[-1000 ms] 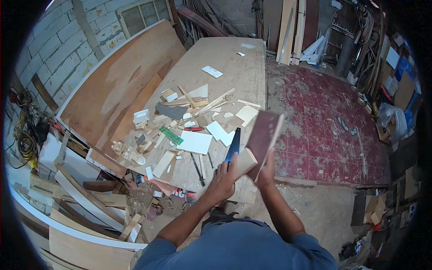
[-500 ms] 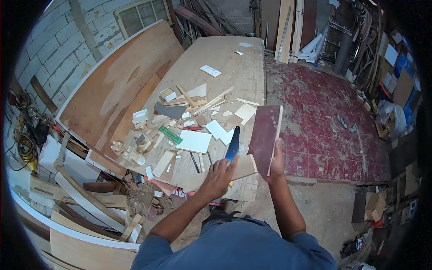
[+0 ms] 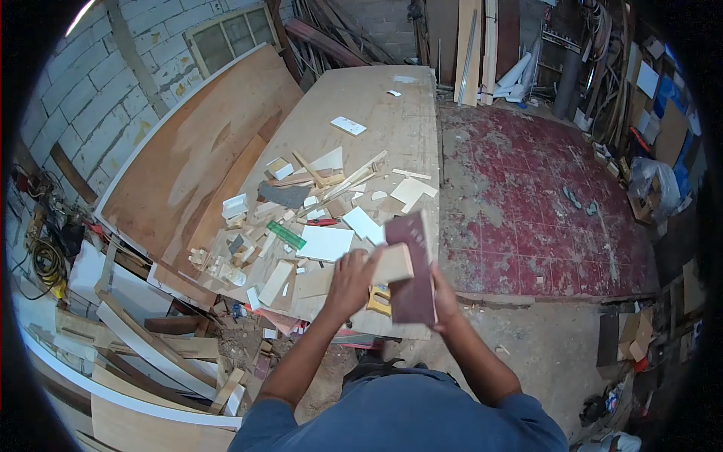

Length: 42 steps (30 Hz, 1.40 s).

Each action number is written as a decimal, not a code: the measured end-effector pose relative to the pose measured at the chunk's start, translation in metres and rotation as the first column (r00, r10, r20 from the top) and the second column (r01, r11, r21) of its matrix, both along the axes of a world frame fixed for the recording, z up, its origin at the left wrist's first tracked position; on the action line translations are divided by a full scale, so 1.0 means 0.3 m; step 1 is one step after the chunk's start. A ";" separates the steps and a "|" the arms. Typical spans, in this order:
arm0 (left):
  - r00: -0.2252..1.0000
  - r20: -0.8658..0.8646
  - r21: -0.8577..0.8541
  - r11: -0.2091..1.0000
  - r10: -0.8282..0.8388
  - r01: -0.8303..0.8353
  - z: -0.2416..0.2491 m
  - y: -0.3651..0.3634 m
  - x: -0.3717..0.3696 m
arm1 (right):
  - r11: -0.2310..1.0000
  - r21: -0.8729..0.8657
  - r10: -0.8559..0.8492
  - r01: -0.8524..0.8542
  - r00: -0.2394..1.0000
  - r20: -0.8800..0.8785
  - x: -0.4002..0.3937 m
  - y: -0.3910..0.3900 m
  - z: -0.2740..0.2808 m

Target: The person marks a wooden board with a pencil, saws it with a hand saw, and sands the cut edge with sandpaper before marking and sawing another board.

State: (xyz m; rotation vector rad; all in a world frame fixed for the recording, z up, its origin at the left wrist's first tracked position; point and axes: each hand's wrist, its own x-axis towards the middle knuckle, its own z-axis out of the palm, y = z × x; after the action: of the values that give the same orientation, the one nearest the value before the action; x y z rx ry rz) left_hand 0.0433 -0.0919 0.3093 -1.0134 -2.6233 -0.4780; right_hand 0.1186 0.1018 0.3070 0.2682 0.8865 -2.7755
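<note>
My left hand is closed on a pale wooden board near the front of the workbench. The end of that board overlaps the face of a dark red-brown board. At the right edge of the dark board, my right hand grips it, with the fingers partly hidden behind it. Between the hands, a yellow saw handle shows below the pale board. Left of them lie a white panel, a green ruler-like piece and a red tool.
Wood offcuts cover the near left part of the workbench. A large plywood sheet leans along its left side. Wood scraps lie at the lower left. Right of the bench is a red tiled floor, with a cardboard box nearer.
The dark board has moved left and toward me with my right hand. The pale board's end now lies across its face, and my left hand has shifted slightly left.
</note>
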 end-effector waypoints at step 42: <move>0.996 0.073 -0.067 0.996 -0.053 0.058 -0.124 0.060 0.012 | 1.000 0.029 -0.003 0.002 1.000 0.029 -0.004 0.130 -0.098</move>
State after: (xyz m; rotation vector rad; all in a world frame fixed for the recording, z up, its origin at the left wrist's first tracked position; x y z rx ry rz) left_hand 0.0468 -0.0737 0.2719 -1.1133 -2.6975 -0.4460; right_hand 0.1175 0.1410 0.2775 0.3134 0.9200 -2.7558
